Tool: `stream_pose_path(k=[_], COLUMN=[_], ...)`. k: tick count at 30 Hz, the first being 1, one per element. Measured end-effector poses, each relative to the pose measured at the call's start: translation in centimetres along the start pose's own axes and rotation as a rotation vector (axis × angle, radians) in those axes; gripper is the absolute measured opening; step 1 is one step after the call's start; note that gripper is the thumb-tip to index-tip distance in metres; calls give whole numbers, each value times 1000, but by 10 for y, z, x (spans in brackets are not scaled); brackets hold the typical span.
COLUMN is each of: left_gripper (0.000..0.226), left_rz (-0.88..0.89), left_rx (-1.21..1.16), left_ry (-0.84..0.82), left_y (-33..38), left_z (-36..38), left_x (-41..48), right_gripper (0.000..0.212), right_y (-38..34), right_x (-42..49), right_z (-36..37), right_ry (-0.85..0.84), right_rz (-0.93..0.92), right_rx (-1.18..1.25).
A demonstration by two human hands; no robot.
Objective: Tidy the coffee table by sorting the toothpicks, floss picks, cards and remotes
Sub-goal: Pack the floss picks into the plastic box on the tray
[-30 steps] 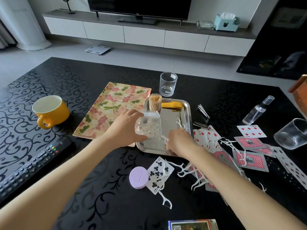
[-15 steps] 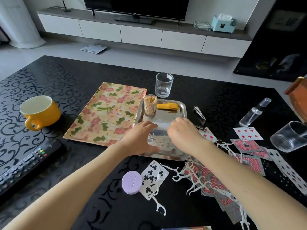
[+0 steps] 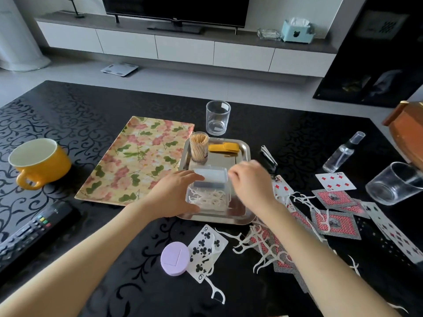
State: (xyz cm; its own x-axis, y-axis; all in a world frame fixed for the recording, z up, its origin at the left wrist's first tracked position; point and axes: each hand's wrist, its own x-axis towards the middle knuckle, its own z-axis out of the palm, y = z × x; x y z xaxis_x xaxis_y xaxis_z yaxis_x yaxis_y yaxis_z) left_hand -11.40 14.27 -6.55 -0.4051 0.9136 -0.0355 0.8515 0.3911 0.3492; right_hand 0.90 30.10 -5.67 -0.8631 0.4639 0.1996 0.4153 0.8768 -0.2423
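Note:
A clear floss pick box (image 3: 207, 199) with several white picks inside sits on the steel tray (image 3: 215, 219), its lid (image 3: 210, 177) standing open. My left hand (image 3: 176, 195) holds the box by its left side, fingers at the lid and thumb at the near corner. With curled fingers my right hand (image 3: 249, 184) pinches the lid's right edge. A jar of toothpicks (image 3: 199, 146) stands upright at the tray's back left. Loose floss picks (image 3: 258, 245) and playing cards (image 3: 334, 223) are scattered at the right. A nine of clubs (image 3: 207, 250) lies near the front. A black remote (image 3: 29, 232) lies at the far left.
A floral tray (image 3: 137, 161) lies left of the steel tray. Around them are a yellow mug (image 3: 39, 161), an upright glass (image 3: 218, 117), a yellow item (image 3: 223, 147) on the steel tray, nail clippers (image 3: 269, 156), a spray bottle (image 3: 343, 152), a tilted glass (image 3: 396, 184) and a purple disc (image 3: 175, 258).
The floss pick box was held up in my left hand and has come down onto the steel tray. My right hand has moved from the tray's front edge up to the lid.

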Motion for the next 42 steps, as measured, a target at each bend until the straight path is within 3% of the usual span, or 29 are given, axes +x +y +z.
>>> stream_pose_path(k=[3,7,12,14,18,22,25,29,32,36,39,42], left_gripper=[77,76,75,76,77,77,81,78,66,27,17,32], left_rz=[7,-16,-18,-21,-20,-20,-54,-61,-100,-40,-49,-63], left_rx=[76,90,70,64,47,38,10,-2,-8,-16,-20,93], left_ry=[14,23,39,42,42,39,18,72,164,343,90,-151], left_y=[0,-1,-1,0,3,6,9,13,18,34,57,72], left_z=[-1,-1,1,2,3,2,-1,-8,-14,-12,-3,14], left_x=[0,0,-3,-3,-3,-5,-9,-15,-26,-45,-66,-76], right_gripper=[31,45,18,18,19,20,17,21,20,18,22,41], right_y=[26,18,1,-1,-3,-6,-23,-42,-46,-33,-10,8], right_x=[10,19,22,19,14,6,-6,-11,-6,-16,-52,-90], right_z=[4,10,13,16,21,10,-6,-14,-14,-20,-38,-41], right_ry=[-64,-178,-223,-247,-230,-103,-63,-277,-311,-227,-358,-526], right_rz=[265,358,434,436,391,330,48,-305,-343,-239,-160,-222], right_rx=[-91,-146,-232,-272,-322,-203,-145,-317,-344,-124,106,30])
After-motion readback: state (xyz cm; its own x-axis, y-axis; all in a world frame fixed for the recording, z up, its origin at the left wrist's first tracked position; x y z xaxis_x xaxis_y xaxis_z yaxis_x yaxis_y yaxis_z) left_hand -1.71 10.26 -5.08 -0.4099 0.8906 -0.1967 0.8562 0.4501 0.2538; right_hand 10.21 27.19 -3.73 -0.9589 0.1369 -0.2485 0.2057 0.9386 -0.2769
